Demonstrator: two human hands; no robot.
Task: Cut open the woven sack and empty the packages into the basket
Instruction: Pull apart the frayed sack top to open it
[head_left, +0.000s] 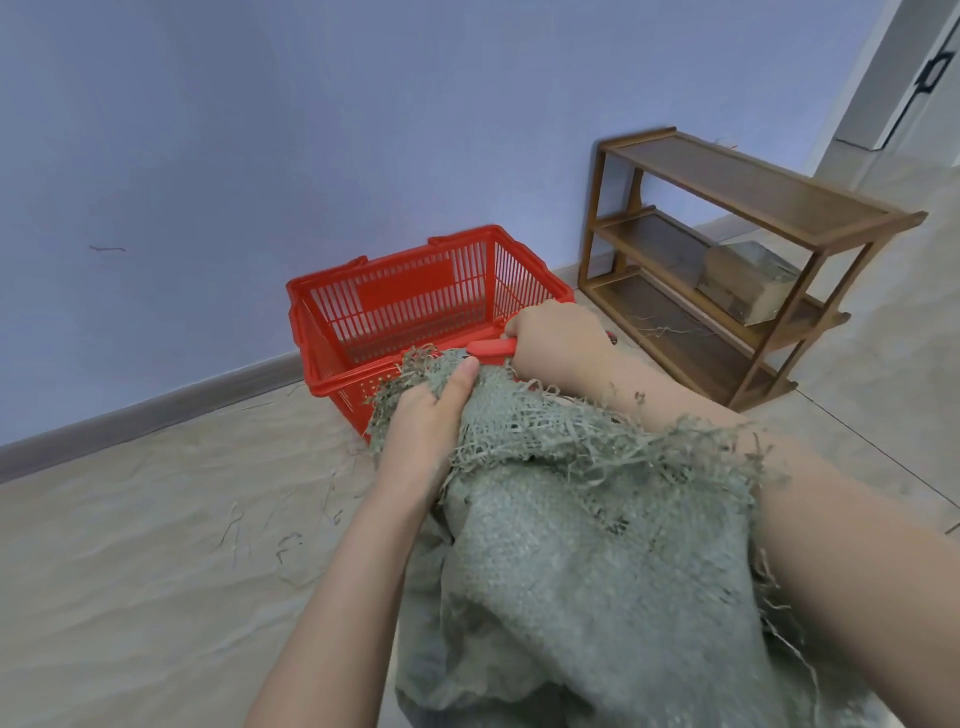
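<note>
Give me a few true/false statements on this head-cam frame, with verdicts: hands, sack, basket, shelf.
1. The right hand grips a red-handled cutter at the top of the sack. True.
2. The left hand hangs free of the woven sack. False: it grips the sack's frayed top edge.
3. The red basket already holds several packages. False: no packages show inside it.
4. A cardboard box sits on the middle shelf of the wooden shelf unit. True.
</note>
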